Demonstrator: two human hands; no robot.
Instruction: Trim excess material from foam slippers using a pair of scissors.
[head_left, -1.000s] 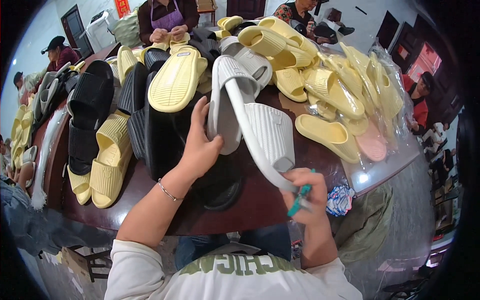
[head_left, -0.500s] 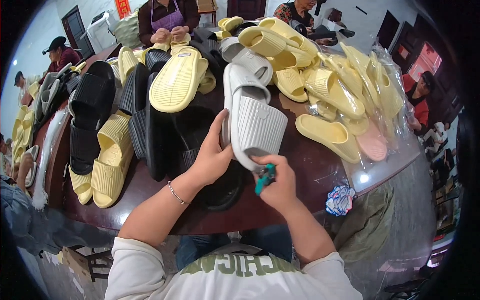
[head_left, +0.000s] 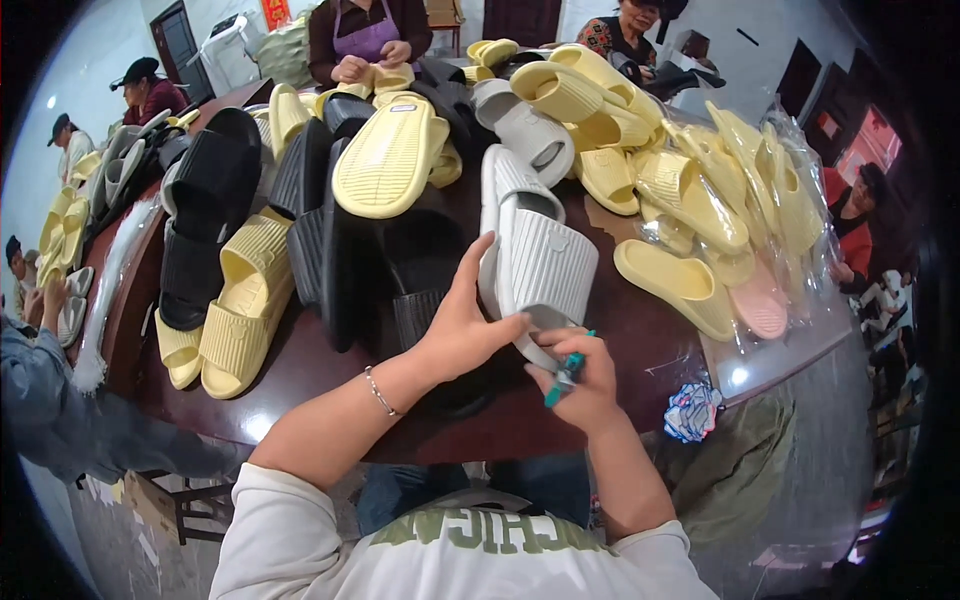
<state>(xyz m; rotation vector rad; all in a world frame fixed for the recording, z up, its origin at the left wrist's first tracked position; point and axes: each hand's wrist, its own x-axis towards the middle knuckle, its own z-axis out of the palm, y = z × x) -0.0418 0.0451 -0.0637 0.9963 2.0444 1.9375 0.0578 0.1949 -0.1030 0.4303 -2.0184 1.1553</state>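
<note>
A pale grey ribbed slide slipper stands tilted over the table, its toe end toward me. Along its left side shows a second grey edge, seemingly of its mate. My left hand grips the slipper from the left, thumb across the lower edge and forefinger stretched up its side. My right hand is closed around small teal-handled snips at the slipper's near end. The fingers and blur hide the snips' jaws. Black slippers lie on the table left of my left hand.
Yellow slippers lie to the right beside a pink one, under clear plastic bags. Black and yellow pairs stand at left. A crumpled blue-white bundle sits at the table's front edge. A purple-aproned person works opposite.
The view has shifted, so everything sits further right. My right hand has turned the snips at the slipper's near end, and my left thumb has moved over the edge near them.
</note>
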